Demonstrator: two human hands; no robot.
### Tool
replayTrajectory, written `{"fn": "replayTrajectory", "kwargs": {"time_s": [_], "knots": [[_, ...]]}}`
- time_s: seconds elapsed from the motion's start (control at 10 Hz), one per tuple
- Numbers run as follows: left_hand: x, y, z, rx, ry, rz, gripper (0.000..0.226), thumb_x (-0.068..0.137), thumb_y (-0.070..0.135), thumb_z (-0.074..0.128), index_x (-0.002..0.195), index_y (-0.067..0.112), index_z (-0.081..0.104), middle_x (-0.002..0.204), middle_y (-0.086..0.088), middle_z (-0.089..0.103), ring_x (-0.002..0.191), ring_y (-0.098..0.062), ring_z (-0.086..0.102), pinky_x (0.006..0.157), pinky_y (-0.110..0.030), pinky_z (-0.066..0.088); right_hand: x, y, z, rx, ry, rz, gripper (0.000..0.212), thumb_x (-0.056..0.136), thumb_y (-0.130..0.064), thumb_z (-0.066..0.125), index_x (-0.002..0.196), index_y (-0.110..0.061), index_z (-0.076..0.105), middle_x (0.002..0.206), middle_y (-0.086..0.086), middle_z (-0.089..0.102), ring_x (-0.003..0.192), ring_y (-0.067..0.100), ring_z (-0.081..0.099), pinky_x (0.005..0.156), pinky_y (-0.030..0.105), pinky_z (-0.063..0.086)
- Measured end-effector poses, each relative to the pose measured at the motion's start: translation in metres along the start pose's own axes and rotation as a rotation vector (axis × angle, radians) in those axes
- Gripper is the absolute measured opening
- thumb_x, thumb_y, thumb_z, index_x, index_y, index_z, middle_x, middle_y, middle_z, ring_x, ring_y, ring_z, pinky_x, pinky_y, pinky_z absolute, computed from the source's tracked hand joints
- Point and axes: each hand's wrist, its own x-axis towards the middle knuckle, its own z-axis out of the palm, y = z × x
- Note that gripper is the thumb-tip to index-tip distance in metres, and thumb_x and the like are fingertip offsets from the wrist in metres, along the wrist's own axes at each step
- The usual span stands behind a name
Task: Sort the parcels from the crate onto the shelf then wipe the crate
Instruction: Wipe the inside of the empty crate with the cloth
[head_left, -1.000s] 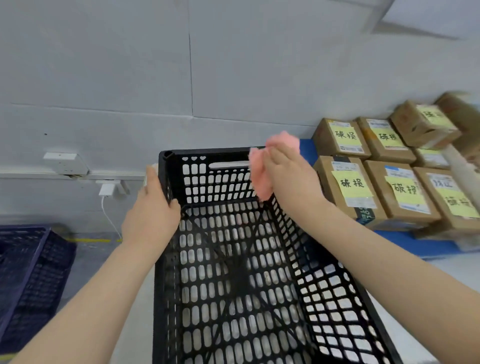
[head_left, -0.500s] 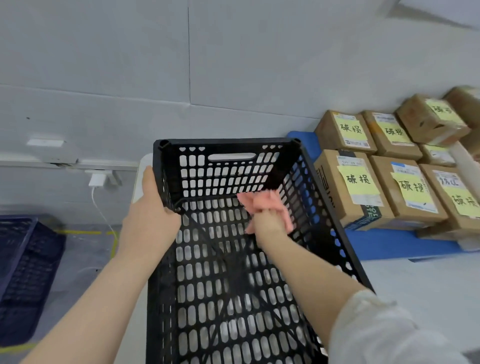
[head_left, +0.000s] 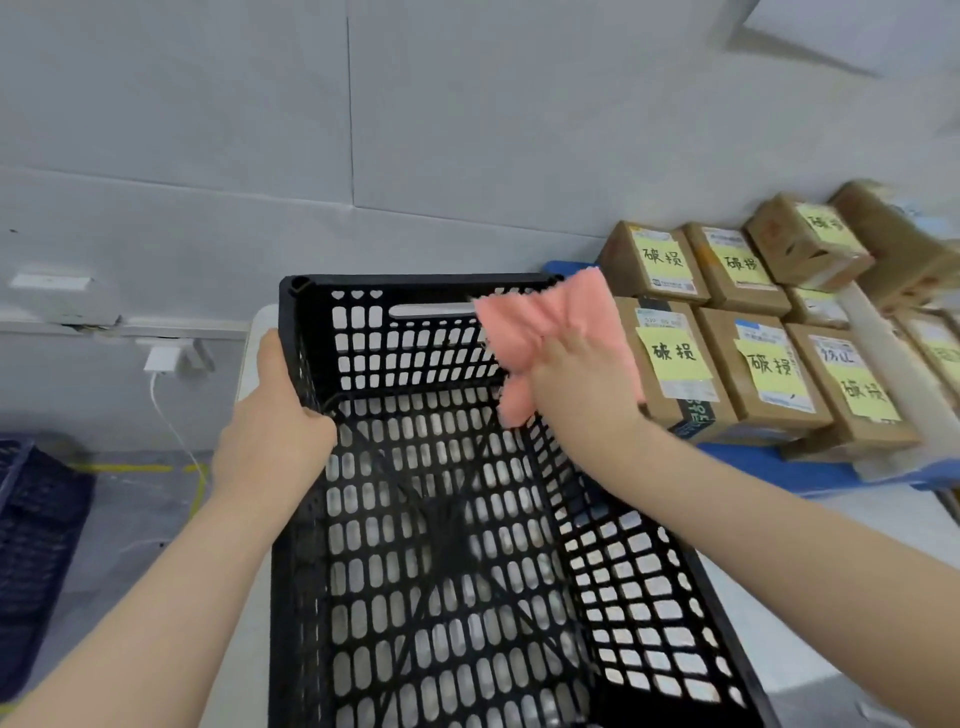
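Crate: black, perforated plastic, standing on a pale surface directly in front of the person, against the grey wall. No parcel is visible inside; floor and walls show bare through the slots. The sorting stage looks finished.

Cloth: pink, spread against the far right inner corner of the crate, its top edge reaching the rim. Wiping is under way.

Right hand: fingers splayed behind the cloth, pressing it to the corner. Whether it pinches the fabric or only pushes flat against it cannot be made out.

Left hand: wrapped over the left rim near the far corner, thumb on top, steadying the crate.

Parcels: brown cartons, most with yellow handwritten labels, ranged in rows on a blue shelf just right of the crate. Those at the far right are blurred.

Blue crate: dark, on the floor, well apart at left.

Charger: white, plugged in at the wall, its cable trailing down.

Remaining, as judged: the rest of the wipe. Which walls or floor sections are already clean cannot be told; no dirt or damp trace is visible.
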Motion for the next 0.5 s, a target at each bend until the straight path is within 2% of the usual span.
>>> {"fn": "replayTrajectory", "kwargs": {"time_s": [0.1, 0.2, 0.3, 0.4, 0.5], "knots": [[0.0, 0.001, 0.0, 0.006, -0.009, -0.002, 0.082, 0.08, 0.003, 0.043, 0.145, 0.04, 0.009, 0.081, -0.014, 0.061, 0.072, -0.038, 0.06, 0.073, -0.051, 0.053, -0.005, -0.014, 0.059, -0.193, 0.005, -0.042, 0.054, 0.093, -0.026, 0.051, 0.141, -0.004, 0.04, 0.149, 0.017, 0.032, 0.141, 0.033, 0.022, 0.118, 0.046, 0.013], [0.002, 0.001, 0.001, 0.011, -0.002, -0.009, 0.082, 0.081, 0.002, 0.043, 0.145, 0.04, 0.01, 0.086, -0.015, 0.061, 0.076, -0.039, 0.059, 0.074, -0.049, 0.051, 0.001, -0.039, 0.089, 0.2, -0.102, 0.152, 0.048, 0.091, -0.019, 0.041, 0.139, -0.024, 0.046, 0.145, -0.005, 0.041, 0.138, 0.007, 0.029, 0.114, 0.015, 0.01], [0.001, -0.001, 0.001, 0.007, 0.01, 0.006, 0.081, 0.08, 0.0, 0.042, 0.145, 0.039, 0.012, 0.08, -0.014, 0.06, 0.07, -0.036, 0.058, 0.062, -0.042, 0.048, 0.007, -0.06, 0.12, 0.191, -0.155, 0.157, 0.07, 0.076, -0.026, -0.003, 0.072, -0.073, 0.049, 0.079, -0.046, 0.053, 0.069, -0.024, 0.044, 0.065, -0.007, 0.027], [0.004, -0.001, 0.001, 0.006, 0.009, 0.005, 0.082, 0.079, -0.001, 0.042, 0.146, 0.037, 0.013, 0.083, -0.014, 0.06, 0.074, -0.037, 0.059, 0.068, -0.046, 0.052, 0.013, -0.056, 0.128, -0.377, -0.522, -0.016, 0.033, 0.07, -0.021, 0.006, 0.058, -0.037, 0.032, 0.056, -0.016, 0.026, 0.048, 0.003, 0.018, 0.042, 0.014, 0.013], [0.003, 0.002, 0.001, 0.007, 0.006, 0.005, 0.079, 0.079, -0.002, 0.042, 0.146, 0.031, 0.016, 0.083, -0.014, 0.06, 0.075, -0.035, 0.059, 0.066, -0.044, 0.05, 0.022, -0.042, 0.087, -0.1, -0.49, -0.133, 0.025, 0.085, -0.039, 0.043, 0.101, -0.022, 0.052, 0.096, -0.005, 0.05, 0.087, 0.011, 0.049, 0.082, 0.025, 0.038]]}}
